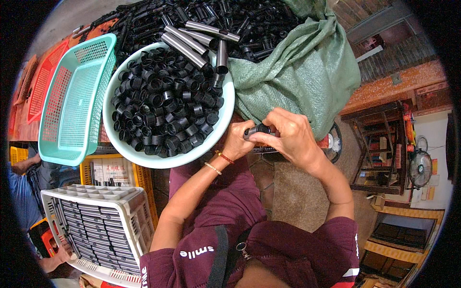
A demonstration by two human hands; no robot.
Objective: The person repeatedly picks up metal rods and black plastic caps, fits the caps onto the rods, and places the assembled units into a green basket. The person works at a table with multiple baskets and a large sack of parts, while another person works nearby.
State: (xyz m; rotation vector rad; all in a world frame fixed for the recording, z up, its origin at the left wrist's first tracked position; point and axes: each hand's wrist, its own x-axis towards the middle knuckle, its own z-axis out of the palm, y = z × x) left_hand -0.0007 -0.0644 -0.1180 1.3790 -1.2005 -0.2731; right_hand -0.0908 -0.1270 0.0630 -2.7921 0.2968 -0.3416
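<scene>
My left hand (236, 144) and my right hand (291, 134) meet just off the right rim of a pale basin. Between them is a short dark tube (258, 131) with an open round end. The left fingers are closed round it, and the right thumb and fingers pinch it from the other side. Part of the tube is hidden by my fingers. The basin (108, 113) is heaped with small black ring-like caps (156, 103). Several silver tubes with black ends (185, 49) lie across its far right rim.
Behind the basin spreads a pile of black parts (139, 21). A green woven sack (307, 72) bulges at the right. Teal (49, 115) and red (44, 79) baskets stand left. Another person's hand (60, 257) touches a white crate (144, 211) of dark tubes. A fan (420, 168) stands far right.
</scene>
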